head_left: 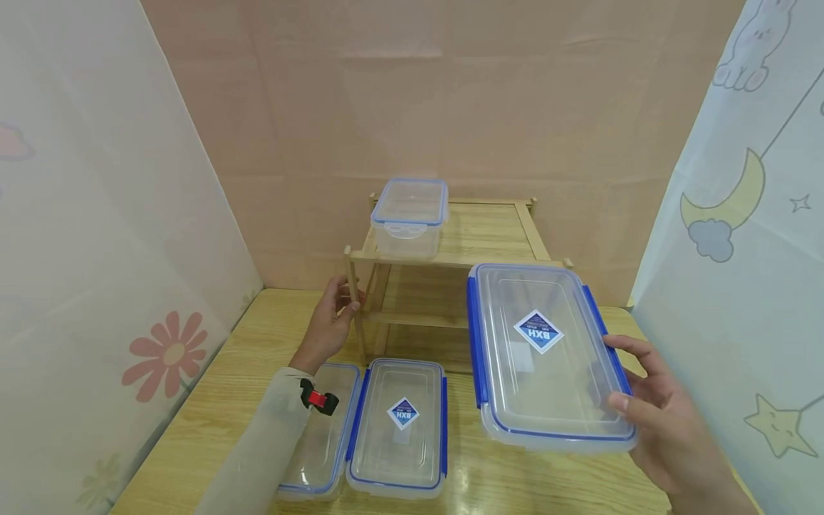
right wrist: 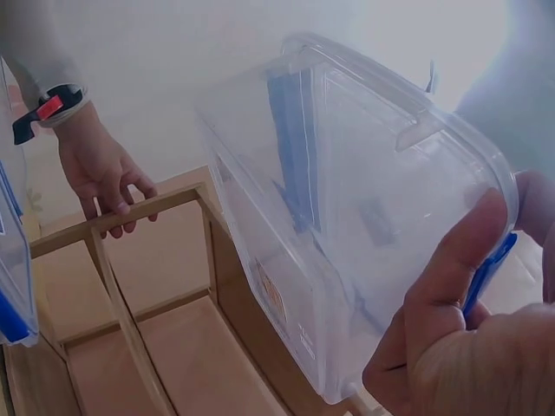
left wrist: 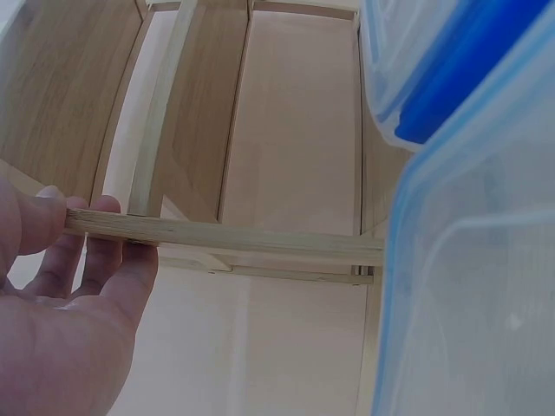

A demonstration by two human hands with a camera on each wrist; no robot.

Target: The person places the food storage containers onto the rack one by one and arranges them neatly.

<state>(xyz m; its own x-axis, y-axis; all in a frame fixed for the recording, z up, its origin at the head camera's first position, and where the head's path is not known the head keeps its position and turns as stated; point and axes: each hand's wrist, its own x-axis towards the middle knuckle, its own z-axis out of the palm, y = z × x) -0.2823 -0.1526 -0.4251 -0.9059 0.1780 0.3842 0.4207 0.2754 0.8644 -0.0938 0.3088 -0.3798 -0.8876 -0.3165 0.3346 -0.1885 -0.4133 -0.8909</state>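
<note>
My left hand grips the front left post of a wooden shelf rack; in the left wrist view the thumb and fingers close round that post. In my right hand is a clear plastic food container with blue side clips and a diamond label, gripped by its right edge. It hangs raised and tilted before the rack's right side. The right wrist view shows the thumb pressed on the held container's wall, the other fingers partly hidden.
Another clear container with a light blue rim stands on the rack's top left. Two lidded containers, one labelled and one partly under my left sleeve, lie on the wooden table before the rack. Printed cloth walls enclose the sides.
</note>
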